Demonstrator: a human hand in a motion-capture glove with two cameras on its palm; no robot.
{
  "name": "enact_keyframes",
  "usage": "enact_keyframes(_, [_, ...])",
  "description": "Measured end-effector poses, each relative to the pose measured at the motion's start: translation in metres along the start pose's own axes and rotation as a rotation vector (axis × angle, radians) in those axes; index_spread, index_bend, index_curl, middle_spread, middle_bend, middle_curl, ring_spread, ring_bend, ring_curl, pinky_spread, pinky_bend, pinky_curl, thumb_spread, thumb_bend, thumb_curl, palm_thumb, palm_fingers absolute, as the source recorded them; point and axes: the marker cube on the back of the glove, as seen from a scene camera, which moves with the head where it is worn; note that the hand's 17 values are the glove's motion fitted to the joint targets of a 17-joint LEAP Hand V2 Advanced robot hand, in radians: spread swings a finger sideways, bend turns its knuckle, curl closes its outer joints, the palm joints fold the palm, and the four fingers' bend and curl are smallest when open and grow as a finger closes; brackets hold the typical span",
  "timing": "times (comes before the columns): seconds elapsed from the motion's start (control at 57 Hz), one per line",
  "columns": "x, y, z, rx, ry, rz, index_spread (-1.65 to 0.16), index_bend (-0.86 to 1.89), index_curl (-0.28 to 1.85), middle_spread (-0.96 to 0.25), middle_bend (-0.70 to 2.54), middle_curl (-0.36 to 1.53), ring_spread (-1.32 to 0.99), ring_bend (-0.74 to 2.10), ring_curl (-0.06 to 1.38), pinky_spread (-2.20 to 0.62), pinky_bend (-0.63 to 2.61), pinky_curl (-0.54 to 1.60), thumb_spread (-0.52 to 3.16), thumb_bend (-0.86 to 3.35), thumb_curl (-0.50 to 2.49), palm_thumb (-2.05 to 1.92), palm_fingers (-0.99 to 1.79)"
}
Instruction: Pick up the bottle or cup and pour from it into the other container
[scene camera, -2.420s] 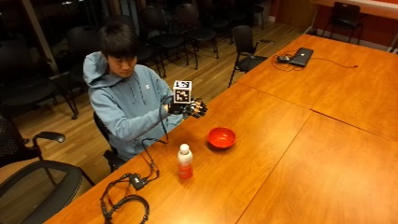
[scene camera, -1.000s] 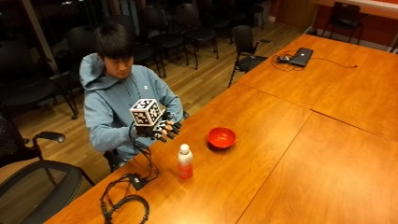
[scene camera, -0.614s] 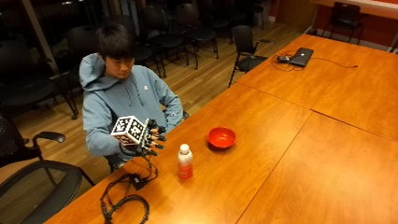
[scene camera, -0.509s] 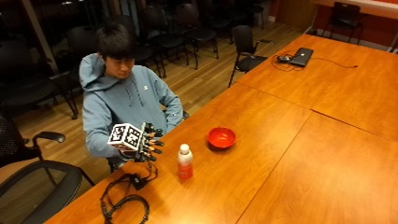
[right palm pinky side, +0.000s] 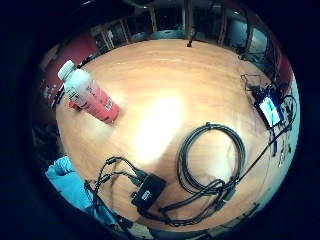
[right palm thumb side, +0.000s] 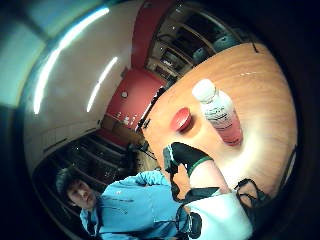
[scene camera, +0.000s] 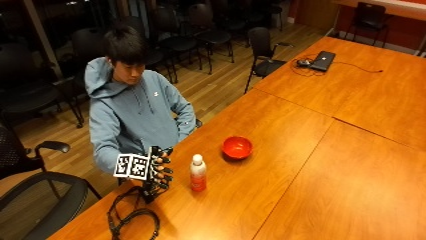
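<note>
Now my gloved right hand (scene camera: 158, 167) hovers beside the upright bottle (scene camera: 198, 173), fingers spread, holding nothing; the red bowl (scene camera: 237, 147) sits beyond the bottle.

the table (scene camera: 346, 165) is smooth, polished wood with a soft sheen. the bottle (scene camera: 198, 173) is clear plastic with a white cap and a glossy printed label. the bowl (scene camera: 237, 147) looks like glossy red plastic. the right hand (scene camera: 158, 167) wears matt black cloth.
</note>
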Motion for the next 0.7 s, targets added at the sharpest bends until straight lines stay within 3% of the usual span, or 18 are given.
enact_keyframes(0.701, [0.025,-0.008,0.049,0.080,-0.222,0.127,-0.30,0.13,0.16,0.11,0.19,0.31,0.13,0.53,0.30,0.27,0.83,0.28,0.92,-0.03,0.38,0.54,-0.02])
